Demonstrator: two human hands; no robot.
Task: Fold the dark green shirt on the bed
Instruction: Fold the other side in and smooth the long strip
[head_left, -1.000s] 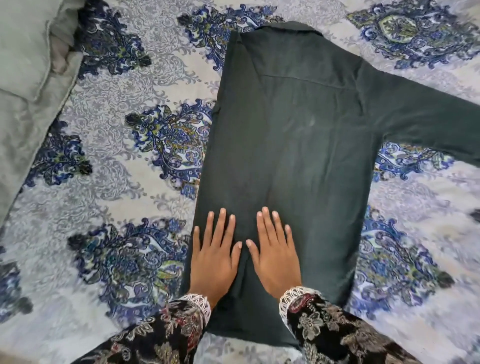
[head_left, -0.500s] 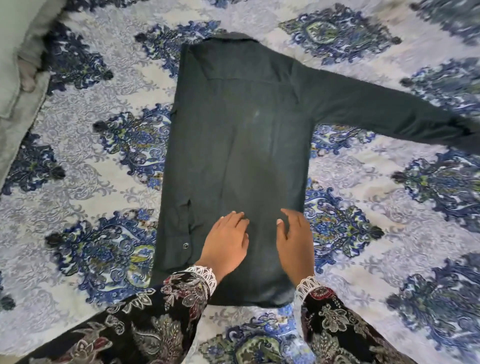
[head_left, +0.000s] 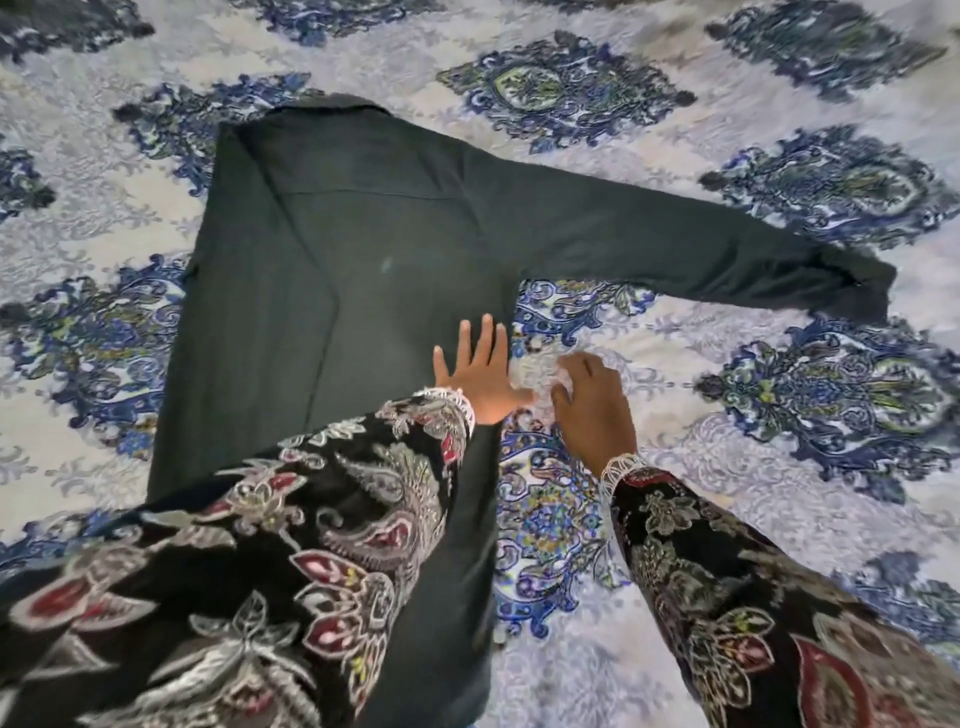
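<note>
1. The dark green long-sleeved cotton shirt (head_left: 332, 291) lies flat, back side up, on the bed (head_left: 675, 358), left of the middle of the part in view, with its collar (head_left: 332, 104) pointing to the far edge of the bed and its hem toward the near edge.
2. Its left side has been folded in, giving a straight edge down the left, and a long crease runs down the body.
3. The shirt's right sleeve (head_left: 701, 260) is unfolded and stretches out flat toward the right edge of the bed, the cuff (head_left: 867, 291) lying at its tip.
4. The left hand (head_left: 480, 371) lies flat and spread on the right edge of the shirt body, just below the armpit, fingers (head_left: 485, 332) apart and pointing to the far edge; it grips nothing.
5. The right hand (head_left: 597, 402) rests palm down on the bedspread just beside the shirt's right edge, its fingers curled loosely; it holds nothing, and the fingertips are too blurred to tell more.
6. The two hands are close together, thumb nearly reaching thumb.
7. Both arms wear black sleeves with a red and silver paisley print (head_left: 311, 545) and white lace cuffs (head_left: 621, 465); the left sleeve covers the shirt's lower part.
8. The bed carries a white and grey bedspread with blue ornamental medallions.
</note>
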